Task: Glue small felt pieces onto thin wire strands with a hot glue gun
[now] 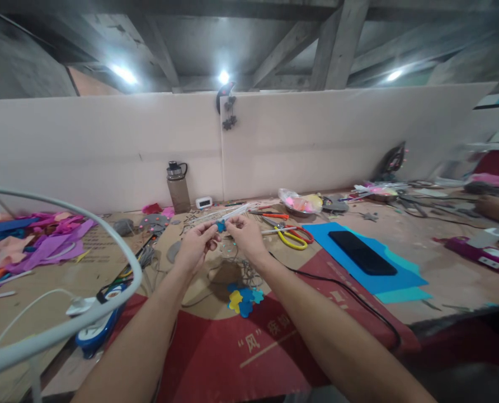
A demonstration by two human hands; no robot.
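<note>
Between my two hands, above the middle of the cardboard-covered table, is a small blue felt piece (221, 225). My left hand (199, 243) pinches it from the left, thumb and forefinger together. From the other side, the fingertips of my right hand (243, 232) close on its edge. Its exact shape is partly hidden by my fingers. Nearer to me lie blue flower cut-outs (246, 305) with a yellow flower cut-out (235, 301) on top. Grey cord (249, 274) lies tangled just beyond them. Scissors with yellow handles (293, 239) rest right of my right hand.
A blue felt sheet (323, 238) carries a black phone (361, 253) on the right. Colourful felt scraps (35, 246) pile up at left, behind a white curved tube (138, 263). A bottle (178, 190) stands near the partition. Another person's arm (495, 208) shows at far right.
</note>
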